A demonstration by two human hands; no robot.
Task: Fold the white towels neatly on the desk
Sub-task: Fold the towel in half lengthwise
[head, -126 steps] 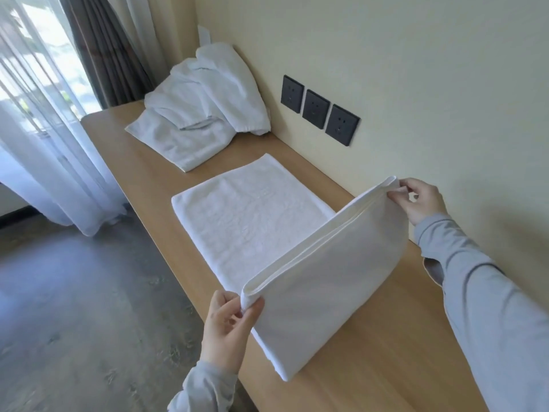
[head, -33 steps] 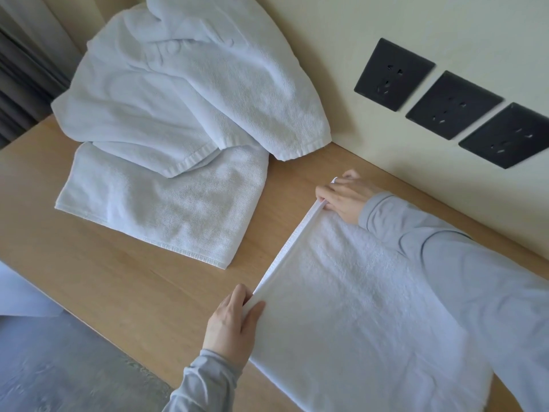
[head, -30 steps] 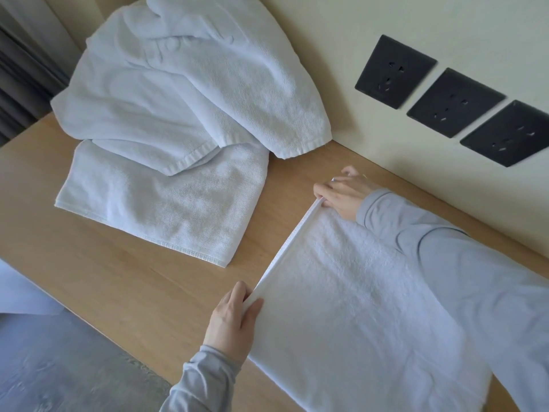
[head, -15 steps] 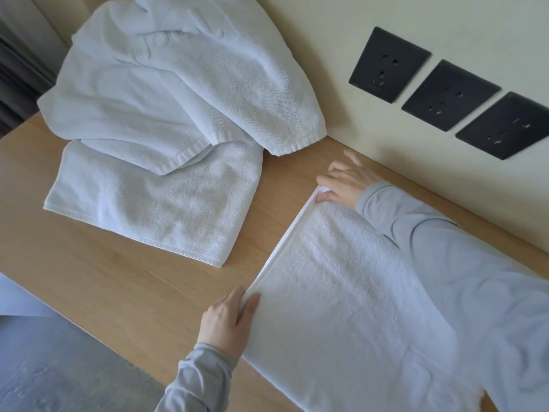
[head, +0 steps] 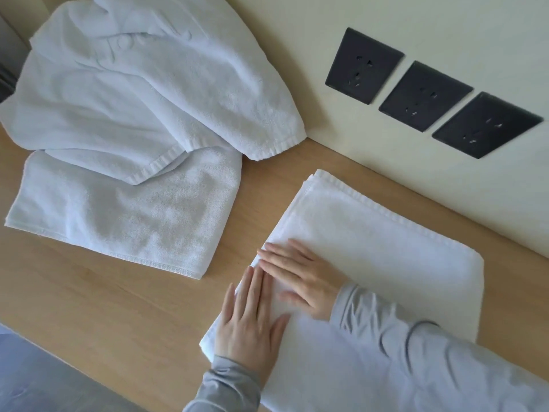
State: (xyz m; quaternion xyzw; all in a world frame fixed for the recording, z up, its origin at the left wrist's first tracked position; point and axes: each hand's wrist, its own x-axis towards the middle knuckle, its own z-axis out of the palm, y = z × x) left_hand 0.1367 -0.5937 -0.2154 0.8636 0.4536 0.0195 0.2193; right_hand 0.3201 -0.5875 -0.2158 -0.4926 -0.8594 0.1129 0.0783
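The folded towel lies flat on the bench at my 3 o'clock, a neat white rectangle with stacked hems along its wall-side edge. At 10 o'clock the unfolded towels sit heaped and rumpled, one draped against the wall.

The frame's bottom edge is cutting off the folded towel; the top edge is cropping the towel heap.

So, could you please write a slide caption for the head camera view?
Both hands, left and right, press flat on a folded white towel beside unfolded towels on the desk.
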